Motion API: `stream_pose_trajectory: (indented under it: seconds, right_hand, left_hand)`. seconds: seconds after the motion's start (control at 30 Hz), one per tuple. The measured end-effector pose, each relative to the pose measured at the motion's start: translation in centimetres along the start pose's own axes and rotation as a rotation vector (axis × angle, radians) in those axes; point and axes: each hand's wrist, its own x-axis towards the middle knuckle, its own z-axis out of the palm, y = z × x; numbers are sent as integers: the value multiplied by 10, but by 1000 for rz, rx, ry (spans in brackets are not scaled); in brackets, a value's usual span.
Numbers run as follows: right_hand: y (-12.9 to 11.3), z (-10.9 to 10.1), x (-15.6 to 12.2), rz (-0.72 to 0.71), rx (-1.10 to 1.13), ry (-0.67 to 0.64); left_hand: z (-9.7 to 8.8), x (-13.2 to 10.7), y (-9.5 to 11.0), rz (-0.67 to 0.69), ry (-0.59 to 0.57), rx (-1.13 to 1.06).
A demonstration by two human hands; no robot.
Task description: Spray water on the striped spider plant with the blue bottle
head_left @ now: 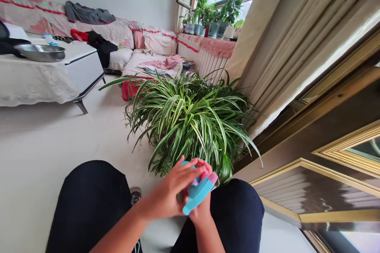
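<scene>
A small blue and pink plastic object sits between both hands, just above my knees. My left hand lies over its near side with the fingers curled onto it. From below, my right hand grips it, mostly hidden behind the object. What the object is I cannot tell. Directly behind the hands stands a large spider plant with long green and white striped leaves, on the pale floor.
My knees in dark trousers fill the bottom. A low white table carries a metal pan at left. Behind lie a sofa with clothes, potted plants on the sill, a beige curtain and a gold-trimmed door at right.
</scene>
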Motion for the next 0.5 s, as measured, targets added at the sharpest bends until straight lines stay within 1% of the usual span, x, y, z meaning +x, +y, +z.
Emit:
stream_pose_trajectory:
  seconds: [0.07,0.13,0.17,0.2,0.23,0.3,0.33,0.37,0.4,0.43,0.47,0.5]
  right_hand:
    - [2,-6,1,-41,-66,21]
    - [6,-15,4,-62,-150,8]
    - [9,-20,5,-68,-196,2]
    - [11,-25,6,-76,-243,4]
    - [13,-30,7,-82,-288,19]
    - [15,-39,8,-90,-361,75]
    - [16,-42,8,-99,-393,105]
    - [16,-44,8,-108,-424,131]
    - [15,-46,7,-117,-455,154]
    - [15,-46,6,-125,-487,178]
    - [14,-46,5,-130,-515,203]
    - [12,-46,5,-132,-533,228]
  left_hand:
    - [16,0,-13,-32,149,-115]
    - [38,-2,-24,-53,214,-271]
    - [50,-3,-30,-84,254,-354]
    - [63,-5,-35,-141,317,-442]
    - [75,-6,-39,-228,379,-533]
    - [98,-7,-49,-468,531,-701]
    - [107,-6,-53,-587,585,-781]
    - [114,-5,-58,-700,594,-882]
    - [118,-4,-62,-804,555,-1004]
    - [120,-3,-67,-888,474,-1141]
    - [120,-1,-71,-946,366,-1276]
    - [119,0,-74,-977,259,-1386]
